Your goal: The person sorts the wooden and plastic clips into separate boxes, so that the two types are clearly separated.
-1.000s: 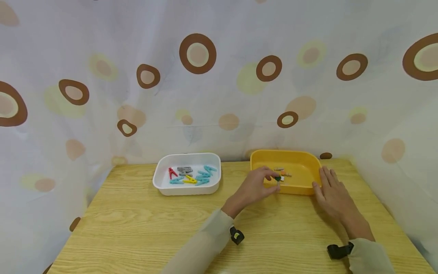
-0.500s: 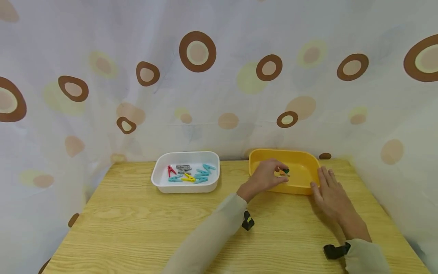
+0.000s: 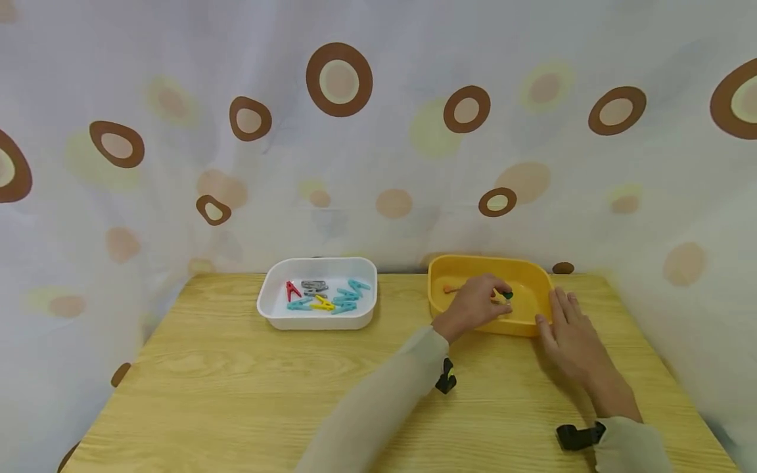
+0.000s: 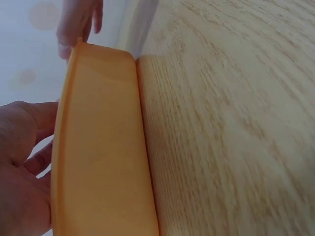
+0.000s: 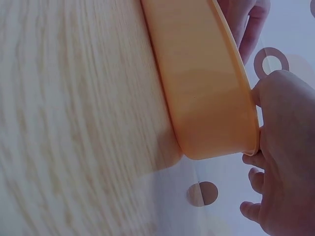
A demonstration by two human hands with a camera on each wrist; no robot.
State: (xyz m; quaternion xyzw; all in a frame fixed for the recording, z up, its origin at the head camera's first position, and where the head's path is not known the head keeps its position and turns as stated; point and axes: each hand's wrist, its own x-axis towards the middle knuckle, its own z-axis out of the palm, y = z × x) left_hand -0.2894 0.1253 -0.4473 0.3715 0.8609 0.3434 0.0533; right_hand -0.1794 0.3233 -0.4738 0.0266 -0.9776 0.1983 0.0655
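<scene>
My left hand [image 3: 476, 303] reaches over the near rim of the yellow tray [image 3: 529, 281]. Between its thumb and fingers it pinches a small dark green thing [image 3: 507, 295], too small to name. Small pale pieces near the fingertips are partly hidden. An orange piece [image 3: 451, 289] lies at the tray's left side. My right hand [image 3: 576, 341] rests against the tray's right end with its fingers extended. In the right wrist view the thumb of that right hand [image 5: 290, 142] touches the rim. The tray's outer wall [image 4: 103, 137] hides the left fingertips in the left wrist view.
To the left on the wooden table [image 3: 266, 394] stands a white tray [image 3: 319, 323]. Inside lie a red clothes peg [image 3: 292, 291], a yellow peg [image 3: 322, 303], several blue pegs [image 3: 345, 297] and grey ones [image 3: 314, 286]. A patterned curtain hangs behind.
My left hand has moved to the right inside the yellow tray, carrying the green thing along. The orange piece now shows at the tray's left. My right hand has stayed at the tray's end.
</scene>
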